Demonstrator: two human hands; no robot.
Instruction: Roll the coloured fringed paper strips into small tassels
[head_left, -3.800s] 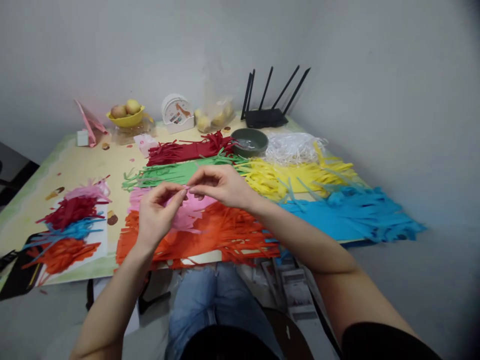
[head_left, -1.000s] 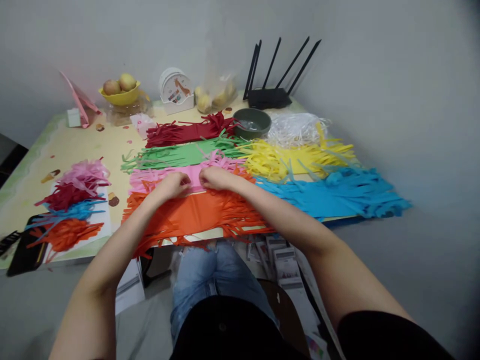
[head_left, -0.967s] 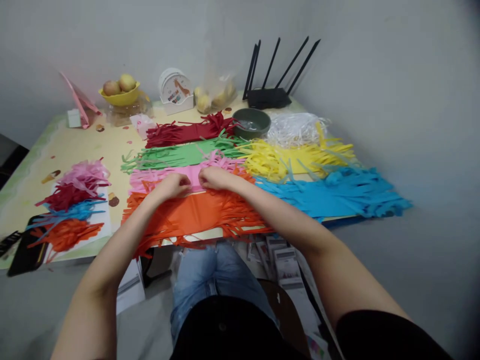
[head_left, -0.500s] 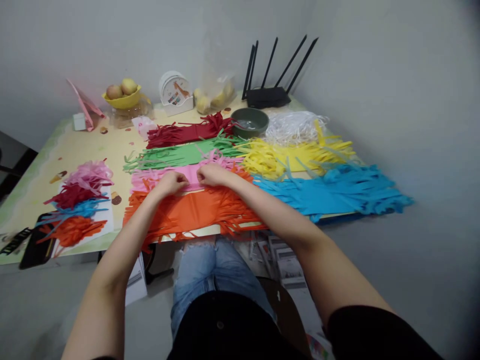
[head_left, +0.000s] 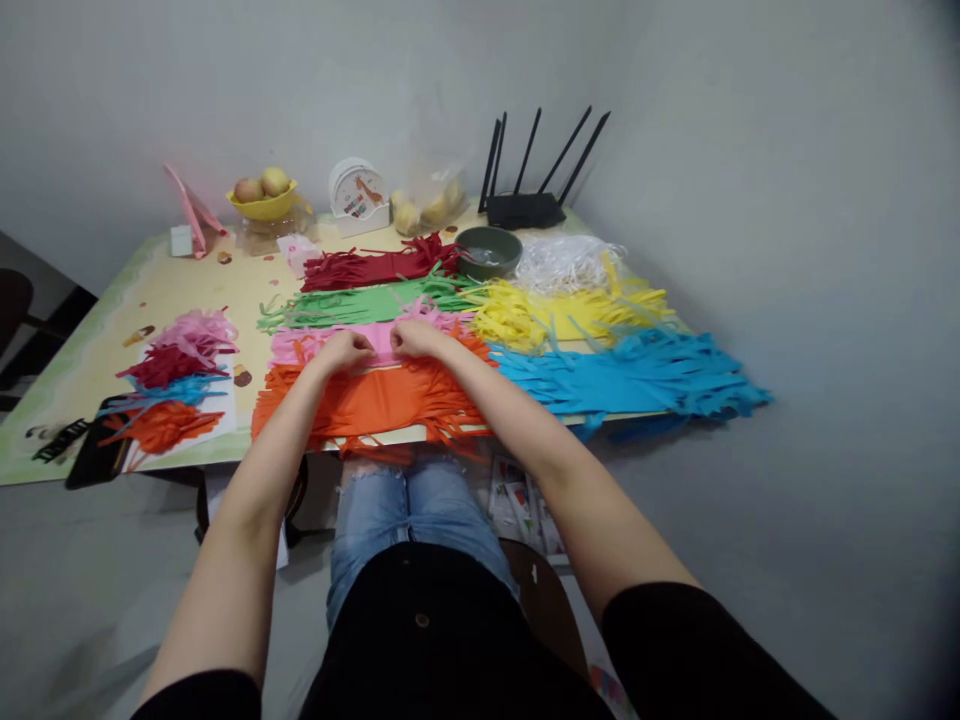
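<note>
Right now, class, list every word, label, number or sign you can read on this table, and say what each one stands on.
None can be read.
Round white clock-like item at the table's far edge: a picture that may be a giraffe and coloured marks below it, too blurred to read.
Printed sheets on the floor under the table: too small to read.
Pink paper strips under the left hand and right hand: no print visible.

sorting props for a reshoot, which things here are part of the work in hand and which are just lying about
In use: left hand and right hand on the pink fringed paper; orange fringed paper beside it.

Lying about: router, green bowl, fruit bowl, clock.
</note>
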